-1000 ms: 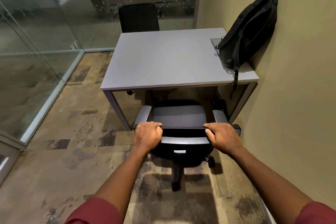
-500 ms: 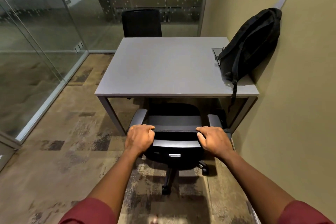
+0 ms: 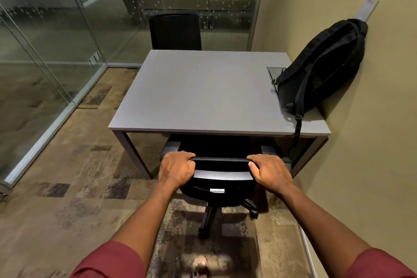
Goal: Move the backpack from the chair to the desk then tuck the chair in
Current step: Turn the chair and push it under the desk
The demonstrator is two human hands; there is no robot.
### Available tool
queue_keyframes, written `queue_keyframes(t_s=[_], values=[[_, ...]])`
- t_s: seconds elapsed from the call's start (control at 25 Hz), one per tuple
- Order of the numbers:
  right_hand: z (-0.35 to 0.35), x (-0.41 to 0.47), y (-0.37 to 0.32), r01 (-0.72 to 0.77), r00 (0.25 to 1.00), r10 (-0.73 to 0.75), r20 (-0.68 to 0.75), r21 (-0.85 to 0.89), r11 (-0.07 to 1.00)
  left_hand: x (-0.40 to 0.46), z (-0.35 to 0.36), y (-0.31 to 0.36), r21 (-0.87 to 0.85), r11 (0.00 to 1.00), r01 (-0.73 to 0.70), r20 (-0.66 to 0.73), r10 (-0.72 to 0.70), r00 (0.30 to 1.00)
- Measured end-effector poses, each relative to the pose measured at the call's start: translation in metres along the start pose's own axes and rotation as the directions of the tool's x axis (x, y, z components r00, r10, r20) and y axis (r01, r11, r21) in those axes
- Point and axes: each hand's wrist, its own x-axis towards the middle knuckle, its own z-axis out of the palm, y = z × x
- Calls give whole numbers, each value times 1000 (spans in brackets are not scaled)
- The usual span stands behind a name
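A black backpack [image 3: 322, 67] stands on the right end of the grey desk [image 3: 198, 95], leaning against the wall, with one strap hanging over the front edge. A black office chair [image 3: 220, 178] sits at the desk's near side, its seat mostly hidden under the desktop. My left hand [image 3: 176, 168] grips the left end of the chair's top edge. My right hand [image 3: 269, 170] grips the right end of the same edge.
A second black chair [image 3: 175, 31] stands at the desk's far side. Glass partitions [image 3: 45, 52] close the room on the left and at the back. A beige wall [image 3: 372, 153] runs close along the right. Patterned carpet [image 3: 67, 187] covers the floor.
The chair has rolled forward under the desk with both hands on its back. The seat and armrests, visible earlier, are now largely beneath the desktop.
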Motion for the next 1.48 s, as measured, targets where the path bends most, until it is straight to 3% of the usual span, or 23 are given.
queue_keyframes(t_s=[0.72, 1.48], values=[[12, 141, 40, -23, 1000, 23, 19, -19, 1000, 145, 10, -18, 6, 1000, -19, 28, 19, 999], [17, 190, 54, -45, 998, 46, 42, -26, 999, 199, 16, -27, 36, 999, 18, 41, -19, 999]])
